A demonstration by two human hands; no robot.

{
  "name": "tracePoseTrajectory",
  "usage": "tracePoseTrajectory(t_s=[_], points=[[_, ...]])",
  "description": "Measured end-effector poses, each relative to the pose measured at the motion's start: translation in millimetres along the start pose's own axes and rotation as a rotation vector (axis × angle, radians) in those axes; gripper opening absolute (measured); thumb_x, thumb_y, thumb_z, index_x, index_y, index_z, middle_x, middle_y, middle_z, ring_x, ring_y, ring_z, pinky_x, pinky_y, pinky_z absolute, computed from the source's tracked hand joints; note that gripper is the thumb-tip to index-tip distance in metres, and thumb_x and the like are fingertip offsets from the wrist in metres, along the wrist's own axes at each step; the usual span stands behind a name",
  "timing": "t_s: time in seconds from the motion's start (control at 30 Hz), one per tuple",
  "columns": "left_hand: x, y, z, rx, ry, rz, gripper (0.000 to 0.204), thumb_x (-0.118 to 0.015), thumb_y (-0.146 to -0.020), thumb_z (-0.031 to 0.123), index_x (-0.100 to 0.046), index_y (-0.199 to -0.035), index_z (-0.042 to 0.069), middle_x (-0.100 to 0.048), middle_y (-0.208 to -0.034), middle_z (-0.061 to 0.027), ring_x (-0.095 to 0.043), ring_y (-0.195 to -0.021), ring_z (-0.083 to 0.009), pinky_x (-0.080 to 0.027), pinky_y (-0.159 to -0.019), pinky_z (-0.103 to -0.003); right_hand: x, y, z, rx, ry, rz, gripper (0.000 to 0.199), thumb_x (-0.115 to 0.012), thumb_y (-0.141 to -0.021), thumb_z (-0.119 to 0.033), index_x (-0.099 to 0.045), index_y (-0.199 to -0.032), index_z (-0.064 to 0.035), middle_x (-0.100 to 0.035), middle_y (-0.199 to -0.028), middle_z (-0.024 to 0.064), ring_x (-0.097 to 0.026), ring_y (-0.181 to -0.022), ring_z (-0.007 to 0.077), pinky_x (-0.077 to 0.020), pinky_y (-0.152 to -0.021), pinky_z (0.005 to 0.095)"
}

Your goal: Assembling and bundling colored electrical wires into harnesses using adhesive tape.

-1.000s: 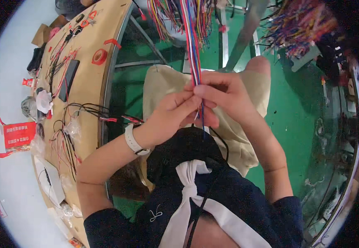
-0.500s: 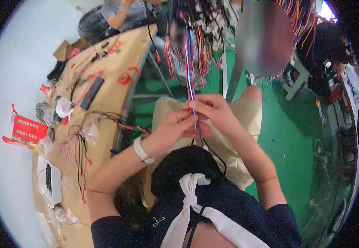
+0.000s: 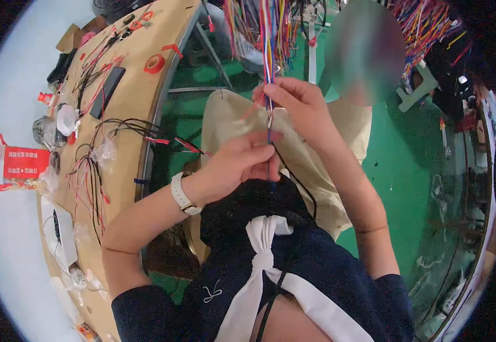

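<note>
A bundle of thin coloured wires, with white, blue, red and yellow strands, runs from the top of the view down to my hands. My right hand pinches it between thumb and fingers, above my lap. Just below and to the left, my left hand has its thumb and fingers closed round the lower dark part of the bundle; its upper fingers are smeared by motion. Between the two hands a short stretch of wires shows. From near my left hand a black cable curves down over my lap.
On the left stands a wooden table with red tape, a dark flat bar, black and red cables, a red packet and a white box. More coloured wires hang at the upper right, beside a pale green stool.
My left hand has slid down along the wires, away from my right hand, which has moved up the bundle. The view has shifted, so the table and hanging wires sit higher.
</note>
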State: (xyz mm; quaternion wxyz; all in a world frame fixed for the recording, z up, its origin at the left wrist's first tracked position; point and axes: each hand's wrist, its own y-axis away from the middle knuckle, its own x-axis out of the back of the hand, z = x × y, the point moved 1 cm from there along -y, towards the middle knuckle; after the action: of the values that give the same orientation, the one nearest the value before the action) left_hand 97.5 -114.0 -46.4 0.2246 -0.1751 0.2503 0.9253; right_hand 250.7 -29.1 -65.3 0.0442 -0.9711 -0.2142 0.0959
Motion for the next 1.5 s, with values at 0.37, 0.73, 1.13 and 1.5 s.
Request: tracePoseTrajectory(t_s=[0.37, 0.73, 1.13, 1.5], points=[[71.0, 19.7, 55.2, -0.487, -0.866, 0.432, 0.022, -0.047, -0.094, 0.013, -0.06, -0.095, -0.005, -0.06, -0.074, -0.0056, -0.055, -0.068, -0.0104, -0.046, -0.065, -0.025, -73.3, -36.7, 13.9, -0.127, -0.301, -0.24, 0.034, -0.049, -0.094, -0.025, -0.058, -0.114, 0.0011, -0.062, -0.109, 0.0097, -0.057, -0.099, 0.0124, -0.0442, -0.089, 0.0265], [119.7, 26.5, 133.2, -0.57, -1.148, 0.657, 0.018, -0.06, -0.086, 0.011, -0.062, -0.097, -0.003, -0.062, -0.079, -0.0058, -0.056, -0.068, -0.0119, -0.046, -0.065, -0.027, -91.9, -122.5, 2.9, 0.383, 0.427, -0.134, 0.014, -0.052, -0.09, -0.006, -0.057, -0.102, 0.0006, -0.065, -0.086, 0.0096, -0.062, -0.084, 0.0141, -0.049, -0.072, 0.0283], [193.0, 3.4, 163.1, -0.812, -1.043, 0.427, 0.02, -0.069, -0.075, -0.001, -0.064, -0.093, 0.001, -0.059, -0.087, -0.006, -0.058, -0.074, -0.0133, -0.047, -0.062, -0.025, -84.5, -193.1, 42.1, 0.193, 0.397, -0.268, 0.014, -0.065, -0.081, -0.008, -0.066, -0.093, -0.0011, -0.065, -0.084, 0.0077, -0.062, -0.075, 0.0151, -0.0478, -0.067, 0.0248], [208.1, 10.4, 120.5, -0.732, -1.43, 0.642, 0.027, -0.068, -0.067, -0.004, -0.066, -0.092, 0.006, -0.06, -0.087, -0.0087, -0.06, -0.075, -0.0241, -0.05, -0.062, -0.032, -94.1, -279.7, 41.5, 0.367, 0.695, -0.3, 0.014, -0.067, -0.079, -0.009, -0.068, -0.089, 0.0004, -0.065, -0.081, 0.0064, -0.06, -0.074, 0.0097, -0.0481, -0.067, 0.0242]])
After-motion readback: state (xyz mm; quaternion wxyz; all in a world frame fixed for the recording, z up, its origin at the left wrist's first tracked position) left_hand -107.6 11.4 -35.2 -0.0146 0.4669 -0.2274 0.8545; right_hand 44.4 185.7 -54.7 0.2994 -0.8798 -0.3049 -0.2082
